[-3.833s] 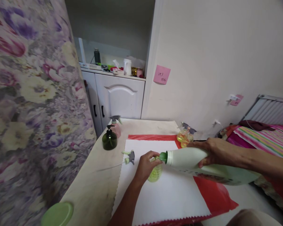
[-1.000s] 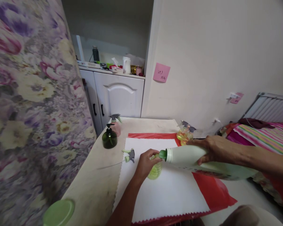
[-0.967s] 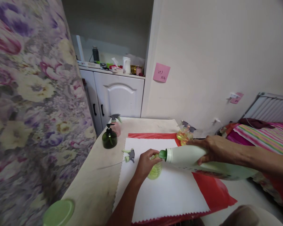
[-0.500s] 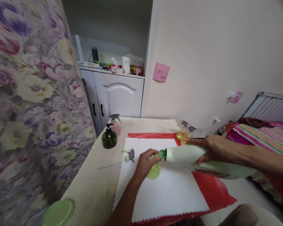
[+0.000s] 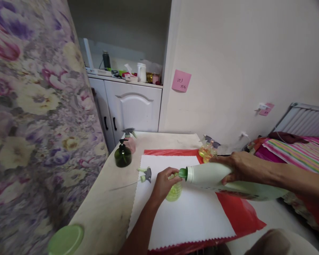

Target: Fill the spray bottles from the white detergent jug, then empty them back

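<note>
My right hand (image 5: 240, 167) grips a large pale green bottle (image 5: 228, 182), tipped on its side with its green spout (image 5: 183, 173) pointing left. That spout sits at the mouth of a small yellow-green bottle (image 5: 174, 190), which stands on a white sheet (image 5: 186, 216). Around this small bottle my left hand (image 5: 163, 184) is wrapped. A loose grey and green spray head (image 5: 146, 175) with its thin tube lies on the table just left of my left hand.
A dark green pump bottle (image 5: 122, 156) and a pink spray bottle (image 5: 131, 140) stand at the table's far left. Two yellow spray bottles (image 5: 208, 150) stand by the wall. A green lid (image 5: 66, 239) lies at the near left corner. A floral curtain (image 5: 29, 106) hangs left.
Both hands and both bottles hold the same pose throughout. Only the view has shifted slightly.
</note>
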Demonstrator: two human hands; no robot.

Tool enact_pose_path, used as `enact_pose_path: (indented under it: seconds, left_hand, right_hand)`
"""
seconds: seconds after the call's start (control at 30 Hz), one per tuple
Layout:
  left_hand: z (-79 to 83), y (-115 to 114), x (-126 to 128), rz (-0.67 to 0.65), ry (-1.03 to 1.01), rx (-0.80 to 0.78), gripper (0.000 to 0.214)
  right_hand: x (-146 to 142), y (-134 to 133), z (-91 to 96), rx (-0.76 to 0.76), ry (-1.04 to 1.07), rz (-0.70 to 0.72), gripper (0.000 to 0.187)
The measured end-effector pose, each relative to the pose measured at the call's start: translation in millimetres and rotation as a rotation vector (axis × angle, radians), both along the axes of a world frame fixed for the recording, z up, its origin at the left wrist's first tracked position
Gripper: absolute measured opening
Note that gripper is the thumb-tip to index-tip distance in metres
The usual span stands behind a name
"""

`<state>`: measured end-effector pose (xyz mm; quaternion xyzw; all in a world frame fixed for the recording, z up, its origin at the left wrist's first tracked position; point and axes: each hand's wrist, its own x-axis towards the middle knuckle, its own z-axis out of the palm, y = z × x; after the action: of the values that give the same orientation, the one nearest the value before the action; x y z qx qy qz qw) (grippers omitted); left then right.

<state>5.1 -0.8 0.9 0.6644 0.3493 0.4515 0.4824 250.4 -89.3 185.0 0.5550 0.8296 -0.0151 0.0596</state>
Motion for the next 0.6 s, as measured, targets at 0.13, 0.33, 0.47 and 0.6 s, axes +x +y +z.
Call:
enact_pose_path:
  seconds: [0.13, 0.33, 0.47, 0.6]
  left_hand:
    - [0.1, 0.5, 0.6, 0.001, -0.003, 0.002, 0.016]
    - [-0.9, 1.2, 0.8, 0.007, -0.005, 0.002, 0.016]
    - [-0.2, 0.5, 0.8, 0.003, -0.004, 0.008, 0.015]
    - [0.0, 0.3, 0.2, -0.001, -0.003, 0.008, 0.015]
  right_hand:
    - [3.5, 0.1, -2.8, 0.027, 0.007, 0.021, 0.062]
    - [6.3, 1.2, -4.2, 0.027, 0.008, 0.029, 0.059]
    - [6.8, 2.1, -4.2, 0.030, 0.011, 0.023, 0.059]
    - [6.3, 1.9, -3.9, 0.012, 0.003, 0.011, 0.060]
